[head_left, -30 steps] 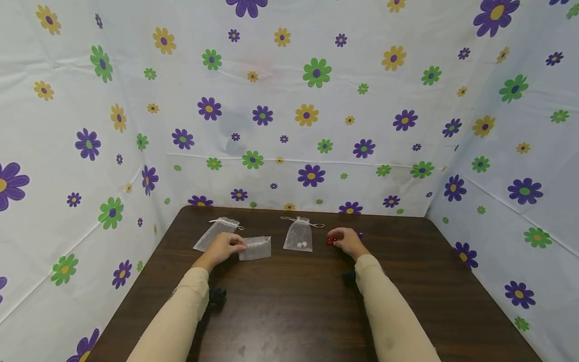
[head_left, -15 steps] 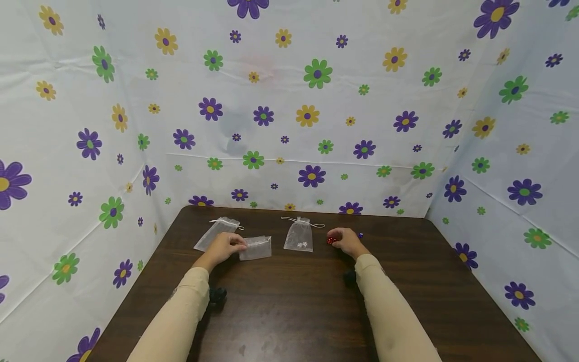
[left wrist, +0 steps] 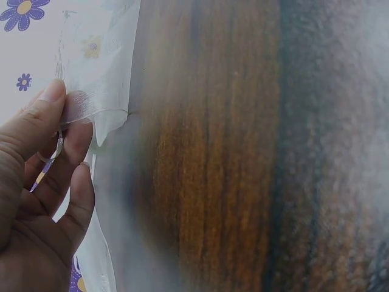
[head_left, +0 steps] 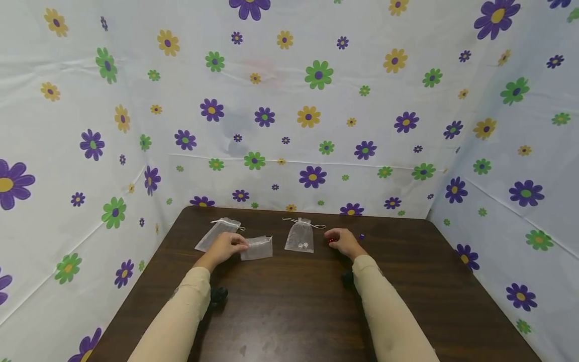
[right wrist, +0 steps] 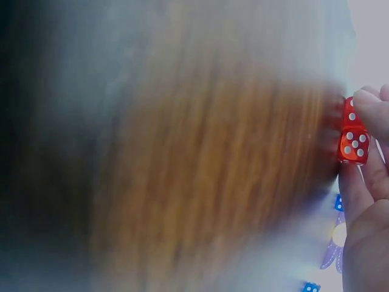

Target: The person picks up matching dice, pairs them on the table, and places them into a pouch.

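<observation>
My left hand (head_left: 223, 248) pinches a small sheer white drawstring bag (head_left: 260, 250) between thumb and fingers, left of centre on the table. In the left wrist view, the bag's gauzy edge (left wrist: 97, 100) shows at the thumb tip. To the right, my right hand (head_left: 346, 243) has its thumb and fingers curled round two red dice with white dots. The right wrist view shows the lower red die (right wrist: 354, 146) with five dots facing out; the thumb partly covers the other one (right wrist: 351, 114).
Another drawstring bag (head_left: 300, 232) lies between the hands, with white dice (head_left: 305, 245) showing inside. A third sheer bag (head_left: 212, 234) is partly behind the left hand. Blue dice (right wrist: 311, 287) lie beyond the right hand. Flowered cloth (head_left: 280, 100) stands around the brown table (head_left: 280, 311).
My right hand has shifted slightly left, and its fingers cover more of the red dice. The left hand keeps its pinch on the bag.
</observation>
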